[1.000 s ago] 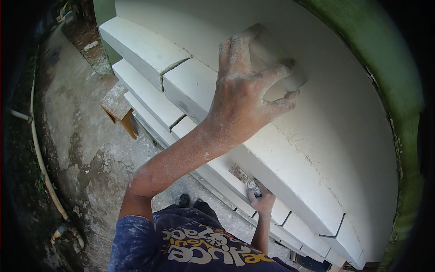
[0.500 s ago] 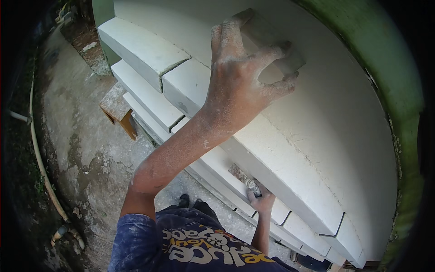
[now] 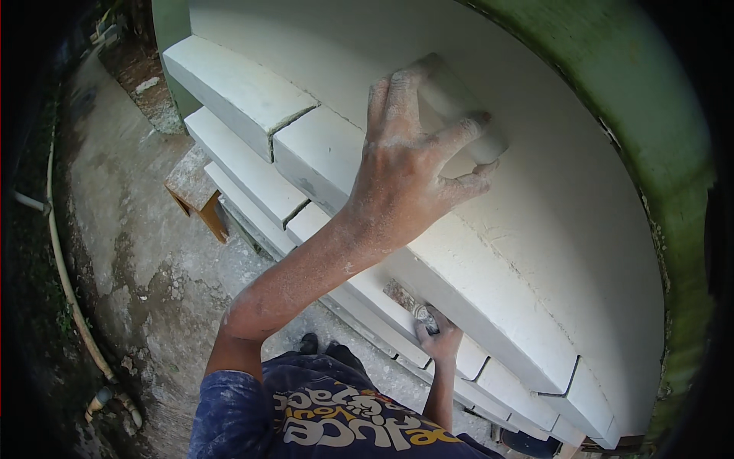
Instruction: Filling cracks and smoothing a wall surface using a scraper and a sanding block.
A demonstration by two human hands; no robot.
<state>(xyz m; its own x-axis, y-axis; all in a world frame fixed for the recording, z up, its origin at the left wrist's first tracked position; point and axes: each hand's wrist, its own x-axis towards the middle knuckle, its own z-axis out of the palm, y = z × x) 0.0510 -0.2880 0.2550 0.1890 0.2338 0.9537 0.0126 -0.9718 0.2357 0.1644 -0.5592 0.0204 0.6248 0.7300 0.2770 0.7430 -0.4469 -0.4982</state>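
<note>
My left hand (image 3: pixel 413 157), dusted with white powder, reaches up to a smooth white wall surface (image 3: pixel 550 176). Its spread fingers and thumb grip the edges of a flat, greyish rectangular block (image 3: pixel 462 99), blurred and pressed against that surface. I cannot make out what the block is made of. Lower down, beneath the overhang of a white ledge (image 3: pixel 489 310), my right hand (image 3: pixel 442 340) is closed round the handle end of a putty knife (image 3: pixel 401 294). Its flat blade looks crusted and points up and left. Part of the handle is hidden by the fingers.
Several stepped white ledges (image 3: pixel 252 157) with dark joints project from the wall. A green border (image 3: pixel 619 84) curves round the right. At left, a small dusty wooden stool (image 3: pixel 196 180) stands on stained concrete (image 3: pixel 145 252), with a pipe (image 3: pixel 65 283) farther left.
My left hand has slid the block a short way down the white surface, toward me. My right hand and the putty knife stay in almost the same place.
</note>
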